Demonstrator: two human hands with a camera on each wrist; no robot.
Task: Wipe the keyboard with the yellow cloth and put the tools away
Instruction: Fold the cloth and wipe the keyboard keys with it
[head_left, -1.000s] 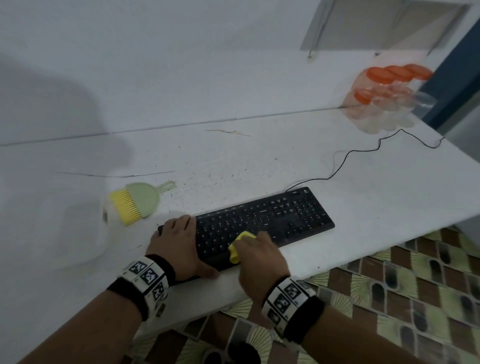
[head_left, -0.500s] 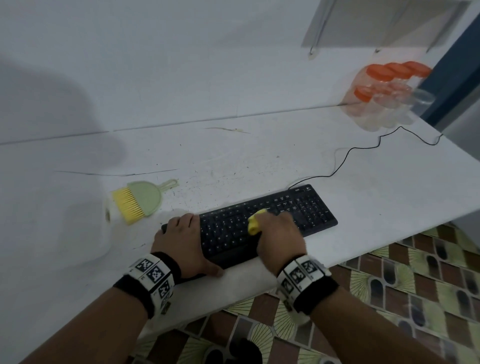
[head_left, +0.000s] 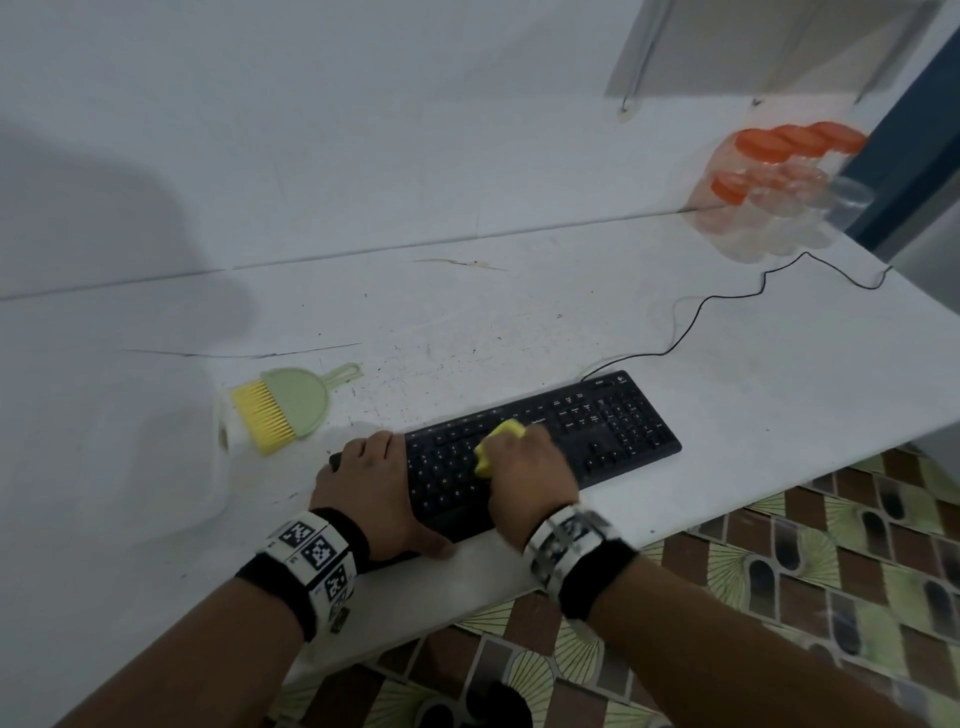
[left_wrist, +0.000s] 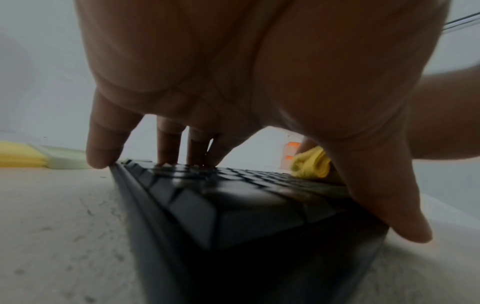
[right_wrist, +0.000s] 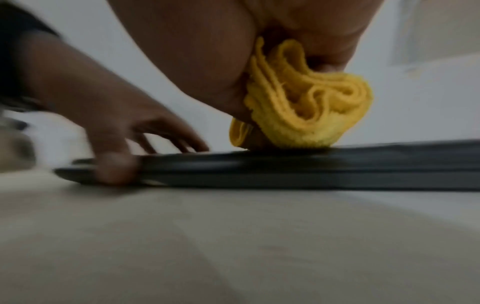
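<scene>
The right hand (head_left: 530, 470), its grip clamped on the yellow cloth (head_left: 498, 447), has slid back toward the middle of the keyboard (head_left: 597, 431) while the left hand (head_left: 371, 478) lies with straight fingers on its left end near the front edge of the worktop (head_left: 753, 395), so the wiping is still going on

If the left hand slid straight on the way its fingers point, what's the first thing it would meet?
Probably nothing soon. The left hand lies on the keyboard end, fingers pointing toward the wall; bare table follows. The green brush sits just left of that line, though depth is uncertain.
</scene>
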